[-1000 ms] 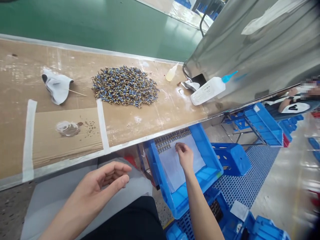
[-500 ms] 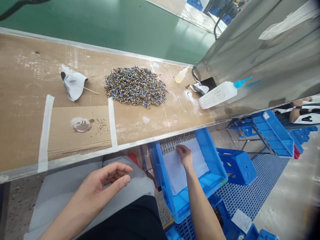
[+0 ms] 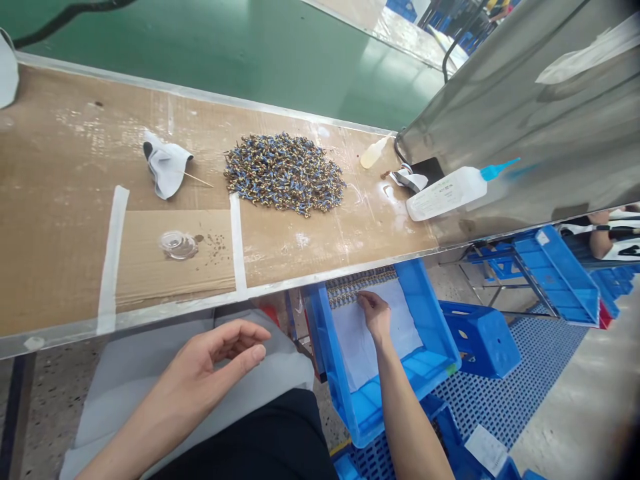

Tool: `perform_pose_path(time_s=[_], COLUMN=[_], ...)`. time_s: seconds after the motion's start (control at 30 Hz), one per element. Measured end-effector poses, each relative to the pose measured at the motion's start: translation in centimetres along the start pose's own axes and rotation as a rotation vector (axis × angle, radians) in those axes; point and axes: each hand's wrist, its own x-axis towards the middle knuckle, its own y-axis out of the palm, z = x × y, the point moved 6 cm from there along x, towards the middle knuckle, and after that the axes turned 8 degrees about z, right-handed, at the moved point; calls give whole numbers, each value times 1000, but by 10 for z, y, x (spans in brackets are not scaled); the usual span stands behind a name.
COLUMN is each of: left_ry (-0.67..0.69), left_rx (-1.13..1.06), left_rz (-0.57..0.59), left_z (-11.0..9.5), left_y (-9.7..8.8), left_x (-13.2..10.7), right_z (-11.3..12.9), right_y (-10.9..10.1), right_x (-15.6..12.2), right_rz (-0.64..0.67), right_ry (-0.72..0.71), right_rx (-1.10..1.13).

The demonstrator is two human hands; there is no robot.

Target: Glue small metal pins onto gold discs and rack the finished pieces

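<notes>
My right hand (image 3: 376,317) reaches into a blue plastic bin (image 3: 442,343), thumb and fingertips pinched together at the end of a row of small blue-and-brass parts (image 3: 343,298). Whatever is between those fingertips is too small to make out. Parts stand in neat rows on white paper (image 3: 349,343) along the bin's far side. My left hand (image 3: 223,360) hovers above my lap in front of the table edge, its fingers loosely curved and the thumb apart, with nothing in it. A large heap of similar parts (image 3: 285,173) lies on the cardboard-covered table (image 3: 310,247).
On the table are a clear shallow dish (image 3: 179,245), a white cloth (image 3: 169,170) with a thin stick, a small dropper bottle (image 3: 374,153) and a white bottle with a blue nozzle (image 3: 447,193). A metal panel (image 3: 500,133) rises at right. A blue stool (image 3: 480,339) stands beyond the bin.
The view has shifted slightly, so the table things appear further right. My right hand stays at the row with its fingertips pinched, and my left hand keeps its pose.
</notes>
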Motion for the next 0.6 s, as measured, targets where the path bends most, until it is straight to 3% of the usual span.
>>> perform_pose_path(time_s=[0.23,0.37,0.5,0.57,0.6], left_ry=[8,16,62,86,95], left_rx=[-2,1,-9,-10,-9], left_rz=[-2,-13,-26,-31,-31], left_z=[-2,-3,-10,-15,-18], left_y=[-2,-5,-9,-9,-9], left_x=[-1,-3,-5,-6,-7], right_z=[28,68,142,196,228], right_y=[-11,-29,-56,-60,-57], right_x=[-10,-31,-65,-73,-71], right_rz=[-87,-256,-509,-525,-472], right_ry=[0,-72,-206,-315,-392], right_rx=[19,77,160,179,175])
